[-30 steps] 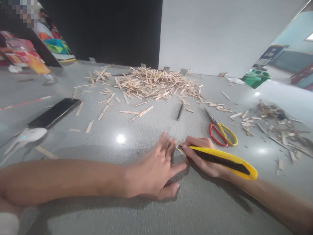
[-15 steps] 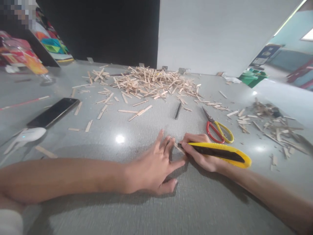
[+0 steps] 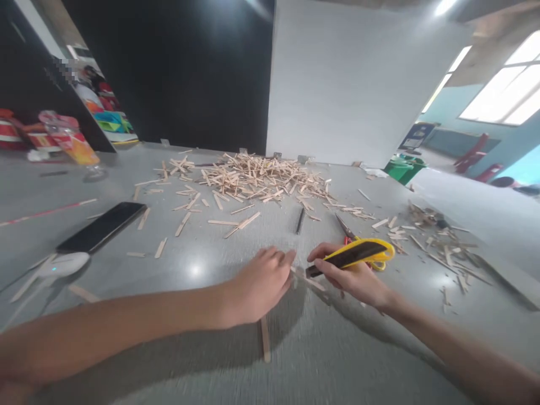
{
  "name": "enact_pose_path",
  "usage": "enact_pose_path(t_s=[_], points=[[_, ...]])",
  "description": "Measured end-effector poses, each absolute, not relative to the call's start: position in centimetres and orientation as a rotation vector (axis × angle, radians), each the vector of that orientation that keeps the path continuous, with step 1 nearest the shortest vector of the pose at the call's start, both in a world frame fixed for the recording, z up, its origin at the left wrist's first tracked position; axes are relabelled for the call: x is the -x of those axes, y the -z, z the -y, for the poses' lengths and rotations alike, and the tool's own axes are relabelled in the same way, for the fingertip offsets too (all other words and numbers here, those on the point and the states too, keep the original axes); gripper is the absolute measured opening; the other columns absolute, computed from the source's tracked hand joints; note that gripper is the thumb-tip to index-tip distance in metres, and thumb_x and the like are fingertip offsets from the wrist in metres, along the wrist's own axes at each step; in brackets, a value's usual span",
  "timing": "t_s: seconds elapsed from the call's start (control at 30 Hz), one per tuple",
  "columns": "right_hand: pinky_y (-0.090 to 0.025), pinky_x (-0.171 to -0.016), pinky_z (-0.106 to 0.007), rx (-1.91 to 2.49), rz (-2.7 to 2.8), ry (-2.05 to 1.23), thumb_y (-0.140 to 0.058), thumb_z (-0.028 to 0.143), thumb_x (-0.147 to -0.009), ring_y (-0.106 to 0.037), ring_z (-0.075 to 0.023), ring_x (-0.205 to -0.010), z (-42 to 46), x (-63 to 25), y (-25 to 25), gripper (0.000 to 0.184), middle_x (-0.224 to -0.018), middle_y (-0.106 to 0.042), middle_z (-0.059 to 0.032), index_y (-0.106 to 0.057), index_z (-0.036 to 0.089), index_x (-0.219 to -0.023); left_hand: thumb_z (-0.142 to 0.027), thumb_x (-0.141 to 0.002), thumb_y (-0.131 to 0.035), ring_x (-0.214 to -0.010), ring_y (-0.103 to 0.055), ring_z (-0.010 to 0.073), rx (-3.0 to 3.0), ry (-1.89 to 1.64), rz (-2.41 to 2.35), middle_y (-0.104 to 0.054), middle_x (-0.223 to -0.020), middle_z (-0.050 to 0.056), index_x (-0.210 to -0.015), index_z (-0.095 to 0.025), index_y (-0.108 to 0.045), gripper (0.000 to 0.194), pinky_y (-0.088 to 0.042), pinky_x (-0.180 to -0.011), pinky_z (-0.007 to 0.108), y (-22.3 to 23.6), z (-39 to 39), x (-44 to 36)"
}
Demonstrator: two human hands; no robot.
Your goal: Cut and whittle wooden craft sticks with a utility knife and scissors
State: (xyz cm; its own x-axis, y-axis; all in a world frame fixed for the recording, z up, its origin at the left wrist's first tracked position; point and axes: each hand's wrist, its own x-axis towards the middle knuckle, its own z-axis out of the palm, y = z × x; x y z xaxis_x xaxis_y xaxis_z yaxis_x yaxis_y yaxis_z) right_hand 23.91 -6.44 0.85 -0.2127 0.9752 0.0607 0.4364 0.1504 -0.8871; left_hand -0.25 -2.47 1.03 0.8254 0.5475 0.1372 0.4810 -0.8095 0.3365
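Note:
My right hand [image 3: 350, 278] grips a yellow and black utility knife [image 3: 358, 254], its tip pointing left and down just above the table. My left hand [image 3: 259, 287] is closed, with the fingers bent together and the palm hidden. A thin wooden strip [image 3: 314, 282] runs from beside its fingertips to below the knife's tip. From beneath the same hand a flat wooden stick [image 3: 265, 340] juts toward me; its upper end is covered. Scissors [image 3: 346, 228] with red and yellow handles lie behind the right hand, partly hidden by the knife.
A heap of wooden sticks [image 3: 257, 177] lies at the back by the panels. Cut scraps [image 3: 442, 236] are scattered at right. A dark rod [image 3: 300, 221] lies mid-table. At left are a phone [image 3: 101, 228], a white device [image 3: 63, 265] and a drink bottle [image 3: 76, 146].
The view has tilted up. My left hand, spread flat before, has closed, and a wooden stick now shows beneath it. The knife in my right hand has drawn back from the left fingers and tilted up.

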Motion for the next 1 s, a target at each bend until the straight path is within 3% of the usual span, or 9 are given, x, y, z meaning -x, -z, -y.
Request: enact_pose_path(t_s=[0.1, 0.23, 0.4, 0.53, 0.63, 0.73, 0.83, 1.0], points=[[-0.04, -0.044, -0.023, 1.335, 1.697, -1.138, -0.058, 0.056, -0.101, -0.047, -0.0116, -0.045, 6.7, -24.0, -1.8, 0.035, -0.055, -0.053, 0.0071, -0.065, 0.022, -0.099, -0.023, -0.106, -0.045, -0.1, -0.066, 0.0283, -2.477, -0.301, -0.77, -0.07, -0.098, 0.011, -0.097, -0.016, -0.065, 0.023, -0.05, -0.092, 0.043, -1.9, 1.5, 0.1], [-0.046, -0.046, -0.022, 1.305, 1.599, -1.27, -0.073, 0.055, -0.093, -0.054, -0.0114, -0.05, 6.8, -24.4, -2.9, 0.037, -0.063, -0.064, 0.003, -0.068, 0.021, -0.108, -0.032, -0.104, -0.049, -0.069, -0.062, 0.0177, -2.186, -0.18, -0.795, -0.065, -0.073, 0.003, -0.083, -0.018, -0.064, 0.029, -0.047, -0.067, 0.03, -2.2, 0.7, -0.1], [-0.046, -0.044, -0.021, 1.306, 1.587, -1.292, -0.085, 0.049, -0.084, -0.056, -0.0126, -0.054, 5.6, -26.9, -4.1, 0.045, -0.071, -0.071, -0.0021, -0.074, 0.021, -0.117, -0.05, -0.101, -0.051, -0.047, -0.052, 0.0104, -1.752, 0.091, -0.746, -0.066, -0.07, 0.001, -0.092, -0.016, -0.07, 0.04, -0.037, -0.047, 0.023, -1.9, -1.1, 0.1], [-0.04, -0.039, -0.024, 1.365, 1.544, -1.332, -0.082, 0.051, -0.085, -0.055, -0.0128, -0.049, 4.0, -29.9, -4.8, 0.043, -0.072, -0.075, -0.006, -0.077, 0.019, -0.114, -0.05, -0.101, -0.053, -0.046, -0.053, 0.0089, -1.563, 0.13, -0.748, -0.064, -0.068, 0.0, -0.101, -0.015, -0.071, 0.039, -0.035, -0.044, 0.021, -1.4, -2.6, 0.2], [-0.044, -0.043, -0.028, 1.539, 1.712, -1.189, -0.077, 0.049, -0.087, -0.058, -0.0147, -0.049, 3.5, -30.6, -5.2, 0.035, -0.075, -0.075, -0.0051, -0.077, 0.021, -0.108, -0.05, -0.101, -0.052, -0.044, -0.052, 0.0091, -1.516, 0.129, -0.758, -0.062, -0.063, 0.0, -0.092, -0.014, -0.069, 0.041, -0.035, -0.042, 0.021, -0.7, -2.8, 0.0], [-0.049, -0.061, -0.033, 1.67, 2.185, -0.827, -0.077, 0.038, -0.086, -0.066, -0.0198, -0.067, 4.2, -29.5, -5.2, 0.017, -0.08, -0.075, -0.003, -0.077, 0.024, -0.096, -0.05, -0.103, -0.05, -0.042, -0.051, 0.0087, -1.536, 0.125, -0.769, -0.062, -0.061, 0.0, -0.084, -0.015, -0.067, 0.044, -0.035, -0.041, 0.021, -0.3, -2.5, -0.1], [-0.046, -0.07, -0.035, 1.689, 2.512, -0.461, -0.073, 0.036, -0.094, -0.07, -0.0244, -0.081, 5.4, -28.1, -5.0, 0.011, -0.086, -0.076, -0.0031, -0.077, 0.027, -0.098, -0.043, -0.104, -0.051, -0.039, -0.043, 0.0069, -1.59, 0.111, -0.788, -0.057, -0.059, -0.003, -0.083, -0.015, -0.066, 0.038, -0.03, -0.039, 0.021, -0.6, -2.0, -0.1], [-0.044, -0.059, -0.031, 1.704, 2.488, -0.526, -0.058, 0.05, -0.103, -0.067, -0.0211, -0.064, 6.1, -29.2, -6.6, 0.031, -0.07, -0.07, -0.0012, -0.075, 0.026, -0.095, -0.039, -0.103, -0.057, -0.039, -0.042, 0.0063, -1.666, 0.129, -0.746, -0.054, -0.057, -0.004, -0.079, -0.015, -0.066, 0.035, -0.032, -0.041, 0.02, -1.2, -2.0, 0.2]])
